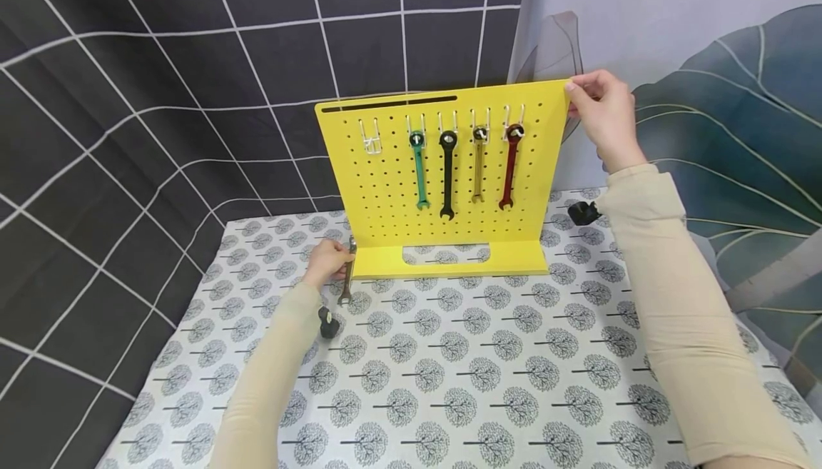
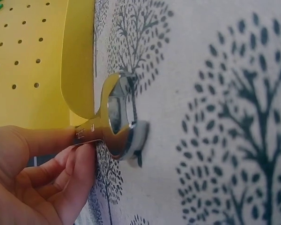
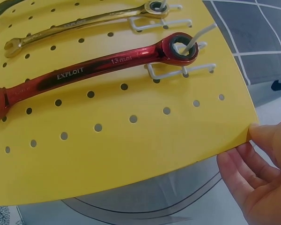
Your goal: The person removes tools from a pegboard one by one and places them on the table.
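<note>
My left hand (image 1: pixel 327 262) pinches a silver combination wrench (image 1: pixel 349 276) between thumb and fingers, just left of the pegboard's base; its open end points toward me. In the left wrist view the wrench's open jaw (image 2: pixel 119 115) stands close over the cloth. My right hand (image 1: pixel 605 116) grips the upper right edge of a yellow pegboard (image 1: pixel 385 212), thumb in front. On white hooks hang a green wrench (image 1: pixel 420 169), a black wrench (image 1: pixel 447 176), a gold wrench (image 1: pixel 478 165) and a red wrench (image 3: pixel 89 70). The leftmost hook (image 1: pixel 371 142) carries nothing.
The pegboard stands upright on its yellow foot, which has a slot. Beneath lies a tablecloth (image 1: pixel 462 383) with a tree print. Dark curtain with a white grid (image 1: pixel 270 83) hangs at the back and left; a leaf-patterned backdrop (image 1: pixel 726 133) is at the right.
</note>
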The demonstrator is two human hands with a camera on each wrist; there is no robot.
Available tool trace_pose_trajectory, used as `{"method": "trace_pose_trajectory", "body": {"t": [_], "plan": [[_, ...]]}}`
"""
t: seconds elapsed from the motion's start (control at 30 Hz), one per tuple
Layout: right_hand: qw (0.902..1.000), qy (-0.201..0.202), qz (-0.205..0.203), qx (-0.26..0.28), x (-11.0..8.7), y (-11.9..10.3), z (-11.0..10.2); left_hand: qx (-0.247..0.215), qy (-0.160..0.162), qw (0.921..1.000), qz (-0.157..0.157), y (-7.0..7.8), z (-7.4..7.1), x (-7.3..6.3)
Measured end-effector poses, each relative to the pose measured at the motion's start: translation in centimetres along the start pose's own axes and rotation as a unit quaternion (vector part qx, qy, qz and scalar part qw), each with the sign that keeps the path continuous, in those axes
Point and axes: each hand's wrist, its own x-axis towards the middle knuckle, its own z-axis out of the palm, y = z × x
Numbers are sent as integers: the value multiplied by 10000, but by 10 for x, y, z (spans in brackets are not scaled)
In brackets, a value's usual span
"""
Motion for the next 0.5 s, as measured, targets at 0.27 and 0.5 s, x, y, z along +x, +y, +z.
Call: {"method": "trace_pose_trajectory", "body": {"t": [0.27, 0.5], "plan": [[10000, -10, -32, -64, -1, 0, 0, -51, -105, 9997, 213, -3, -4, 3], [10000, -13, -59, -31, -1, 0, -1, 91, -227, 9976, 646, 14, -18, 6]]}}
